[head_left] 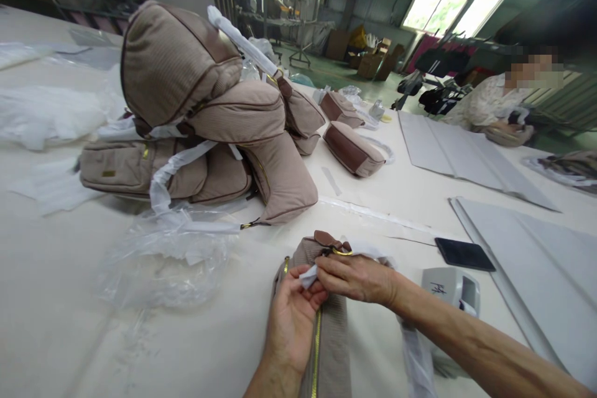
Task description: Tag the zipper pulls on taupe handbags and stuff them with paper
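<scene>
A taupe ribbed fabric bag point(333, 342) lies on the table in front of me, with a gold zipper point(317, 339) running along it. At its far end are a brown leather tab point(326, 238) and a gold ring point(342, 252). My left hand point(291, 317) is closed, its fingertips pinching a small strip of white wrapping paper point(308, 277). My right hand point(357, 278) is closed on the same strip from the other side, just below the ring. Its fingers partly hide the strip and the bag's end.
Several taupe bags point(242, 115) are piled ahead to the left, some straps wrapped in white. Crumpled clear plastic point(163, 255) lies nearer. On the right are a phone point(464, 254), a grey tape dispenser-like device point(454, 286) and grey boards point(536, 267). Another person point(485, 99) sits across.
</scene>
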Motion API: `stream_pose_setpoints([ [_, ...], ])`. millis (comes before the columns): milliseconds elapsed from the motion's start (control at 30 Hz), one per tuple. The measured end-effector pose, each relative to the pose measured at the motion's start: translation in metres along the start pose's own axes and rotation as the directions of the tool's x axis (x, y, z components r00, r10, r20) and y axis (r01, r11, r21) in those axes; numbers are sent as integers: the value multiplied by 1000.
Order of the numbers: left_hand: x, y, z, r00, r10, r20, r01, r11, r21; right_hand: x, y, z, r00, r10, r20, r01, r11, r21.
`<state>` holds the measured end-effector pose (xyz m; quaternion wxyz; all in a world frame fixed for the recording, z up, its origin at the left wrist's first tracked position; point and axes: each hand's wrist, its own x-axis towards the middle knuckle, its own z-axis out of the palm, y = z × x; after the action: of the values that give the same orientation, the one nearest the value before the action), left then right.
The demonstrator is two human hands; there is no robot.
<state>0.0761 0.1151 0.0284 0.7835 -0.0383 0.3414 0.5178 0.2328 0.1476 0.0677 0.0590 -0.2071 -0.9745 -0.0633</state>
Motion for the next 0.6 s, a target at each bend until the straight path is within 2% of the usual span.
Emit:
stream_pose_setpoints([
  [67, 1, 7, -1, 999, -49, -5, 49, 997, 63, -1, 0, 1, 1000, -10, -21, 9, 1000, -8],
  [133, 5, 13, -3, 995, -95, 2, 93, 973, 210, -1, 1, 2, 999, -32, -36, 32, 999, -15],
  [233, 12, 22, -7, 977, -203, 71, 149, 877, 457, -2, 1, 3, 998, -63, -31, 62, 998, -23],
  [300, 15, 26, -10, 961, -257, 102, 160, 818, 552, -2, 1, 4, 997, -74, -18, 74, 997, -19],
  [433, 19, 27, -13, 946, -266, 186, 98, 781, 617, -6, 1, 6, 999, -21, -27, 22, 999, 46],
  [600, 20, 20, -14, 954, -196, 225, 13, 781, 624, -10, -2, 7, 984, 117, -138, -99, 987, 131],
])
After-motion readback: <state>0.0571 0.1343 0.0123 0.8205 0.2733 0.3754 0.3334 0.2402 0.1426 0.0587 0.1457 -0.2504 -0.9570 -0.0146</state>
